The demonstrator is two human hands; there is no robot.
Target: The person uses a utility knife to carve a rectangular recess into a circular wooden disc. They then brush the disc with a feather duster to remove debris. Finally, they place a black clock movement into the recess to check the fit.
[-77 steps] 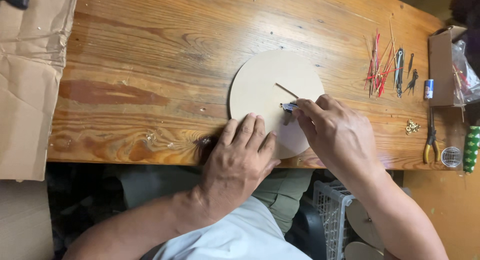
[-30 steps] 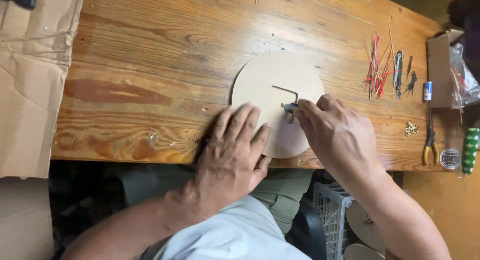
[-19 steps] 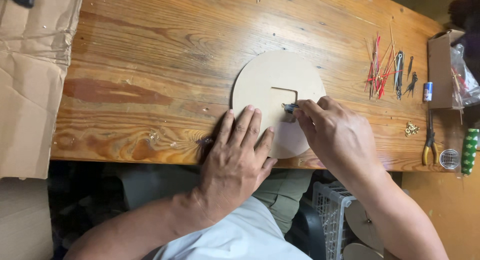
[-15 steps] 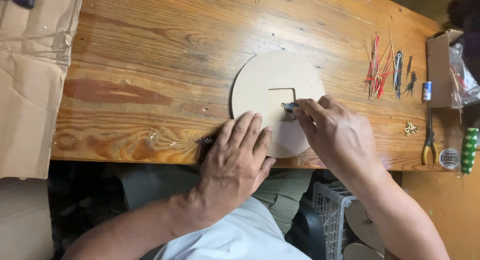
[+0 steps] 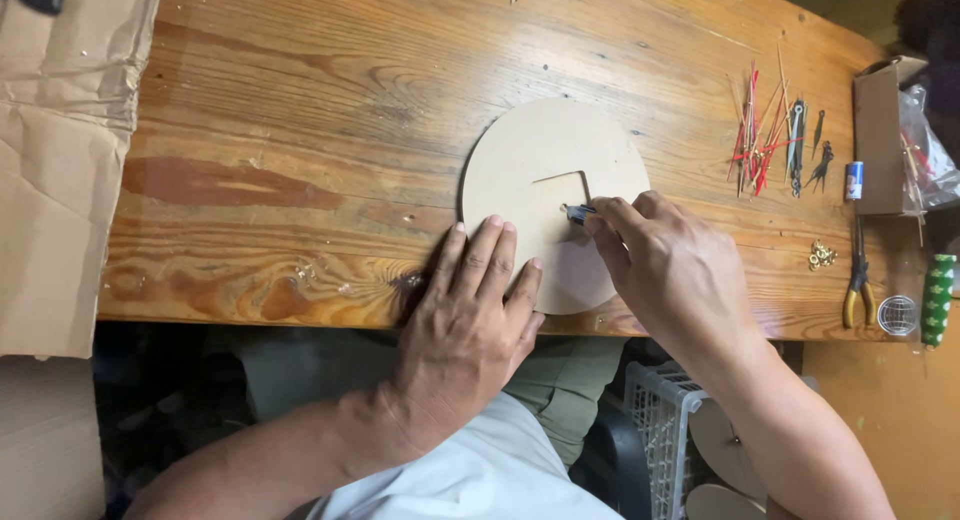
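A round pale wooden disc (image 5: 545, 150) lies flat near the front edge of the wooden table (image 5: 330, 130). Dark straight lines forming a right angle are drawn near its centre. My left hand (image 5: 470, 315) rests flat, fingers spread, on the disc's lower left part and the table beside it. My right hand (image 5: 665, 270) pinches a small dark pen-like tool (image 5: 577, 214) with its tip on the disc near the centre. What kind of tool it is I cannot tell.
Thin red and dark clock hands (image 5: 770, 130) lie in a heap at the right. Beyond them are a cardboard box (image 5: 880, 130), pliers (image 5: 855, 290), small brass nuts (image 5: 822, 254) and a green roll (image 5: 937, 300). Flattened cardboard (image 5: 60, 150) covers the left end. A white crate (image 5: 665, 420) sits below.
The drawn mark has grown from one slanted line to a right-angle outline. The disc has been turned a little. My left hand shifted slightly on it; my right hand stays at the centre.
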